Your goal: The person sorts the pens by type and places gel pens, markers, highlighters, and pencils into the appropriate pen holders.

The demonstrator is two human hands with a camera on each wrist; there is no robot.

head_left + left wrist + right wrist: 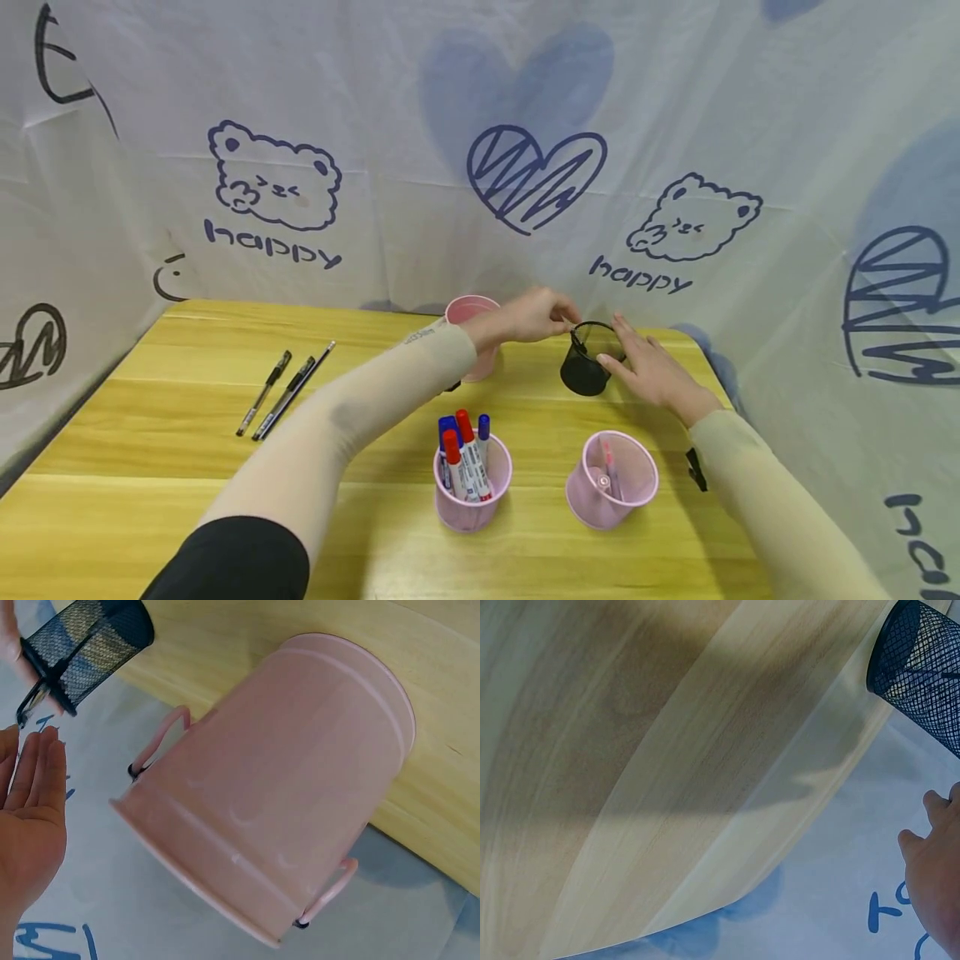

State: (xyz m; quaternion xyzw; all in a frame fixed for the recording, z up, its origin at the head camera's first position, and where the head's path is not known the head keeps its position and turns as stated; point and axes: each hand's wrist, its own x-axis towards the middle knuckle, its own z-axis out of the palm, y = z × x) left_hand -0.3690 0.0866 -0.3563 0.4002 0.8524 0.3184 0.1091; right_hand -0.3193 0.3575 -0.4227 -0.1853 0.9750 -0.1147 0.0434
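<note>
A black mesh pen cup (pixel 585 371) stands near the back edge of the table, right of centre. My right hand (pixel 651 367) holds it from the right, thumb on the near side and fingers at the far rim. My left hand (pixel 538 317) reaches to the rim's left side. Its thumb and fingertips pinch a small black-and-silver piece (pixel 31 703) there, whose kind I cannot tell. In the left wrist view the mesh cup (pixel 94 652) has its rim toward the left hand (pixel 34 802). The right wrist view cuts off both cup (pixel 922 671) and right hand (pixel 937 862).
Behind my left forearm stands a pink pail (pixel 480 364) with small side handles. A pink cup (pixel 472 517) of red and blue markers is in front; another pink cup (pixel 600 504) holds a few items. Pens (pixel 264 393) and a pencil (pixel 300 390) lie left. A printed cloth (pixel 405 225) hangs behind.
</note>
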